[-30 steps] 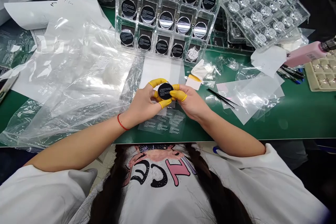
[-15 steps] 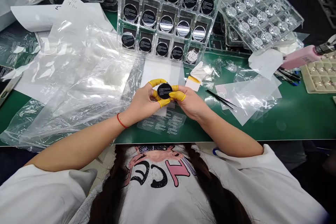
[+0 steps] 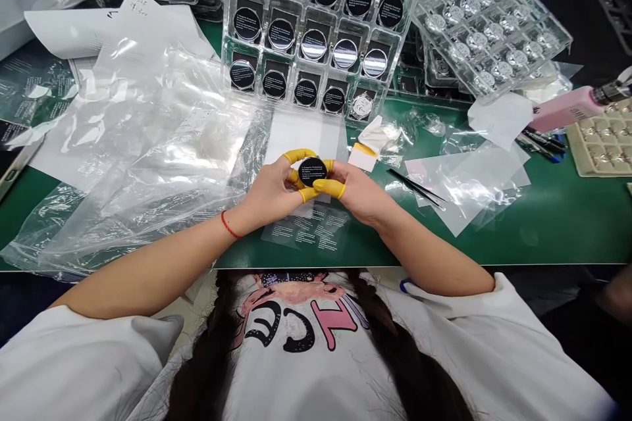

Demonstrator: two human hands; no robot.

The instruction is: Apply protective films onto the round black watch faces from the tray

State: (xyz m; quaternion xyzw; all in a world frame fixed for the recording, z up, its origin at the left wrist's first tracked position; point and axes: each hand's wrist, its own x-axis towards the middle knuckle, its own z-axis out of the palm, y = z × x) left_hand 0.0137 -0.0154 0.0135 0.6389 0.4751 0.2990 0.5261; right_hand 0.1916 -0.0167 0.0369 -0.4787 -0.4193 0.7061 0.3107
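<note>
Between my two hands is a round black watch face (image 3: 313,172) with white printed text, its printed side turned up toward me. My left hand (image 3: 271,189) holds its left edge with fingers in yellow finger cots. From the right, my right hand (image 3: 358,192) grips the opposite edge, its thumb along the lower rim. Below the hands a clear sheet of printed film labels (image 3: 311,229) lies on the green table (image 3: 375,247). A clear tray (image 3: 316,69) of similar watch faces stands just beyond; its lower right pocket shows a silver one (image 3: 363,105).
Plastic bags (image 3: 162,125) spread over the left side. Black tweezers (image 3: 417,187) and clear film sheets (image 3: 464,187) lie to the right, with a pink bottle (image 3: 563,108) farther over. Another clear tray (image 3: 494,33) of silver watch parts sits at the back right.
The watch face has shifted very slightly to the right in my hands. My right thumb has moved slightly left and down along its lower edge.
</note>
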